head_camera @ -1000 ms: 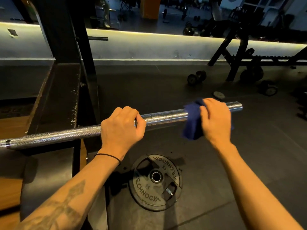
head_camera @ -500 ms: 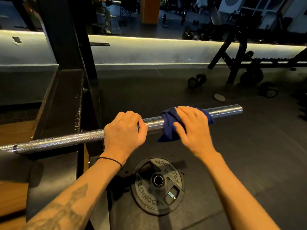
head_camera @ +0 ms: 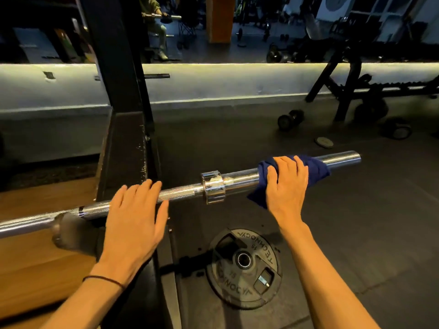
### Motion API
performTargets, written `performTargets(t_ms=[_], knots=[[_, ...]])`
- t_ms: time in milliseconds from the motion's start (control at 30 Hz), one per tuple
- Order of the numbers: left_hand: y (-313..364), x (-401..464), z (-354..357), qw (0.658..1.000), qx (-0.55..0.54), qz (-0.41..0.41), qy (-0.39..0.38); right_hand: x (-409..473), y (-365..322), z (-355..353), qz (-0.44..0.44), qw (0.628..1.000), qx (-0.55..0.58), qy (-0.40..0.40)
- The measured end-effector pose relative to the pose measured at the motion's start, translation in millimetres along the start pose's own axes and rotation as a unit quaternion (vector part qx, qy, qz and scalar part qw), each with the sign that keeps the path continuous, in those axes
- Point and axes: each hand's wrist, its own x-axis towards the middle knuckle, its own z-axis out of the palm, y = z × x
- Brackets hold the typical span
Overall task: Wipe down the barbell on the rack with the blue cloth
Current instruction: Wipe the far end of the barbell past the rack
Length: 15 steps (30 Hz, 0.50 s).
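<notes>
A chrome barbell (head_camera: 240, 178) lies across the black rack (head_camera: 126, 143), its sleeve end pointing right and its collar showing between my hands. The blue cloth (head_camera: 318, 168) is wrapped over the sleeve, and my right hand (head_camera: 286, 186) grips the bar through it, fingers curled over the top. My left hand (head_camera: 135, 217) lies flat with straight fingers on the knurled shaft, just right of the rack hook (head_camera: 71, 231).
A black 15 weight plate (head_camera: 244, 267) lies flat on the rubber floor under the sleeve. A dumbbell (head_camera: 289, 119), a small disc (head_camera: 324, 141) and a bench frame (head_camera: 351, 91) stand at the back right. Wooden platform (head_camera: 35, 269) at the left.
My left hand let go of its grip on the bar and now lies flat, further left. My right hand slid the cloth back right along the sleeve, uncovering the collar.
</notes>
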Motion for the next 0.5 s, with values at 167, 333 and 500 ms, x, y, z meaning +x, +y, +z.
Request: performTargets(t_ms=[167,333,500], knots=[[-0.5,-4.3,5.2,1.000,-0.026,-0.008,0.011,-42.5,-74.4,27.2,-0.075,0.997,0.012,-0.032],[-1.9,-3.2,4.8,1.000,-0.027,-0.006,0.010,-9.4,-24.4,1.2,-0.268,0.952,-0.077,-0.126],[-1.2,-4.1,5.4,1.000,-0.023,-0.010,0.008,-9.6,-19.1,9.5,-0.032,0.999,-0.001,-0.005]])
